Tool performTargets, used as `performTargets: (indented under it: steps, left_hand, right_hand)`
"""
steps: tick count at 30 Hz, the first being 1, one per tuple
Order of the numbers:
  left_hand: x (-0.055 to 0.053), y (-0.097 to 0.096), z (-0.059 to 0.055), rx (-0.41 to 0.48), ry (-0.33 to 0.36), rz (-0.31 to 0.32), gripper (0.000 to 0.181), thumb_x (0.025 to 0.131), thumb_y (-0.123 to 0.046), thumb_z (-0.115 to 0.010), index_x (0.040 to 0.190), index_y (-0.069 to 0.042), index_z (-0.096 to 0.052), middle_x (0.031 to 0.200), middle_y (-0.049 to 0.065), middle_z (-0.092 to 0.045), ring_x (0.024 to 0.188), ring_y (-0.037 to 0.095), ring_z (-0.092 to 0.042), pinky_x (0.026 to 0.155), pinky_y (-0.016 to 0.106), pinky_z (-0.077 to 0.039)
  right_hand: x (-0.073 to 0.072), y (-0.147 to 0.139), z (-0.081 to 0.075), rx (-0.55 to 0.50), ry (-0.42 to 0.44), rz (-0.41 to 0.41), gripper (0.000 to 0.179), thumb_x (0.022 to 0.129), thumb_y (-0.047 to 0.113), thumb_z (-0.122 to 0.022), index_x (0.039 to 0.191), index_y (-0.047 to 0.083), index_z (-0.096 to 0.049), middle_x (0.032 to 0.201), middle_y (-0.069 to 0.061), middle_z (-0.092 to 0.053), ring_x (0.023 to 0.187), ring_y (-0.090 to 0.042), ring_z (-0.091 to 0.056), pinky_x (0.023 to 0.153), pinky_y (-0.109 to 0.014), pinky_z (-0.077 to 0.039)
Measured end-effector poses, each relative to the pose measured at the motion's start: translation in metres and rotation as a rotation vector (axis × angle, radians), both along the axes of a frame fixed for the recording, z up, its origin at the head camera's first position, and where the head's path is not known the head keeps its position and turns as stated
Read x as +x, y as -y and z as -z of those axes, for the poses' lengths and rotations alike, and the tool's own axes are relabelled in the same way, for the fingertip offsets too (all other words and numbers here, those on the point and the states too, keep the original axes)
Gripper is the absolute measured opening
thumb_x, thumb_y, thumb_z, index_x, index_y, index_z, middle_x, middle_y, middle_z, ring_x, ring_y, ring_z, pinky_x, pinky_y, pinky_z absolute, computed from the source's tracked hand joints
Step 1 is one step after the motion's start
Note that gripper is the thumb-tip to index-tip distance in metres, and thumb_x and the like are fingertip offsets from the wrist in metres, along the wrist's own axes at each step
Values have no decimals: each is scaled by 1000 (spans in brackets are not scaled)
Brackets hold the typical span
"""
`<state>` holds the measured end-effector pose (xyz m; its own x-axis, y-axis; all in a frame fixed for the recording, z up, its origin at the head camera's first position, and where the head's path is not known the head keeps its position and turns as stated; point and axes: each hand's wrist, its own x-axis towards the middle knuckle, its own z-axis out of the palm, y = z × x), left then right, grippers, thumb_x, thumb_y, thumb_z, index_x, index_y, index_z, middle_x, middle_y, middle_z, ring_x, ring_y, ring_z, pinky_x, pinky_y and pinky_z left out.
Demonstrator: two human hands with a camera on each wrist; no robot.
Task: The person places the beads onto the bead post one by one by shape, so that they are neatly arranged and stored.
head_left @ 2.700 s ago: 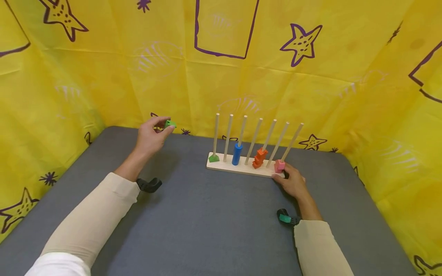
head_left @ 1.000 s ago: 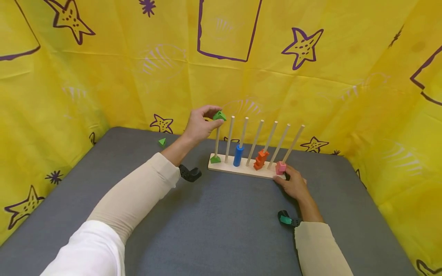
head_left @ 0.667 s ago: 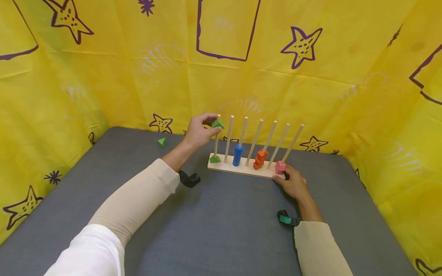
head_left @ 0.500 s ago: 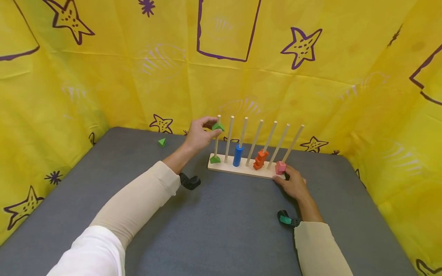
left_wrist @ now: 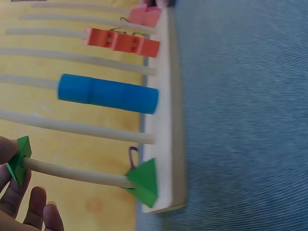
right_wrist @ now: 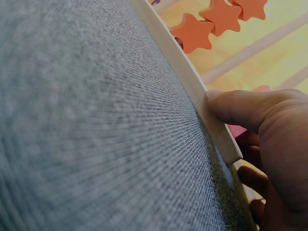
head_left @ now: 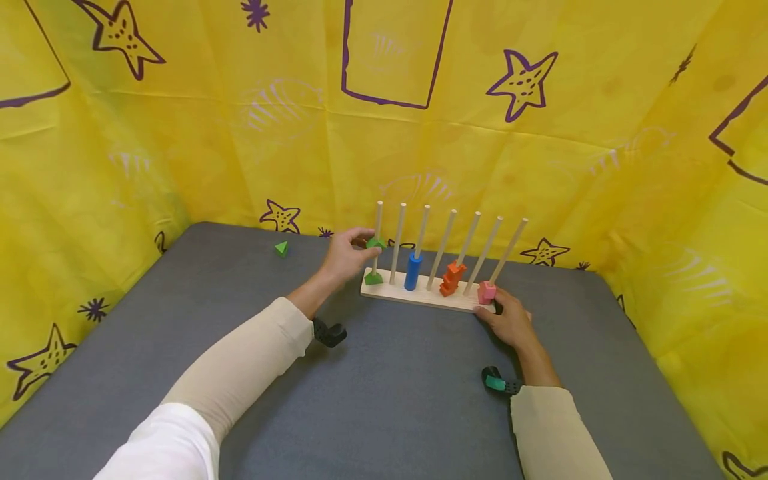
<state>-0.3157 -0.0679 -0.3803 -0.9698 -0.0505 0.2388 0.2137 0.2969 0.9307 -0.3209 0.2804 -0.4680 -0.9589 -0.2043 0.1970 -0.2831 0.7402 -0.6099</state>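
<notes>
In the head view my left hand [head_left: 343, 259] pinches a green triangle block [head_left: 375, 245] that is threaded on the leftmost peg of a wooden stacking board [head_left: 420, 297]. The left wrist view shows thumb and finger at this triangle [left_wrist: 18, 161], with bare peg between it and another green triangle block [left_wrist: 144, 184] down at the base. My right hand [head_left: 512, 321] grips the board's right end, thumb along the front edge in the right wrist view. Beside its fingers, pink blocks [head_left: 487, 292] sit on the rightmost peg.
Blue cylinders [head_left: 413, 272] and orange stars [head_left: 453, 279] are stacked on other pegs; several pegs carry nothing. A loose green triangle block [head_left: 281, 249] lies on the grey tabletop [head_left: 384, 400], left of the board. A yellow patterned cloth [head_left: 288, 147] hangs behind.
My left hand has moved right to the leftmost peg with the green triangle block, put it over the peg's top and slid it partway down. The right hand keeps its grip on the board.
</notes>
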Motion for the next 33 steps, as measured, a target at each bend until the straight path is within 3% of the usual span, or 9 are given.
performTargets:
  steps: [12,23,33]
  left_hand:
    - [-2,0,31,-4,96,-15,36,87,-2,-71,122,0,-64,110,14,-61,96,27,-54,71,29,-51]
    - [-4,4,50,-56,114,-2,35,85,4,-69,120,3,-65,109,14,-64,97,27,-56,79,34,-48]
    - [-6,17,59,-15,137,22,34,85,5,-69,119,1,-66,110,15,-64,101,29,-56,82,36,-49]
  right_hand:
    - [0,-1,0,4,10,4,48,89,27,-71,127,1,-58,138,-24,-47,125,-46,-42,91,-67,-22]
    - [0,0,-1,2,7,5,49,89,24,-71,130,1,-56,139,-23,-47,126,-45,-42,92,-65,-23]
    - [1,0,-1,-5,-9,0,50,89,27,-71,128,-1,-57,138,-24,-47,125,-47,-42,91,-66,-23]
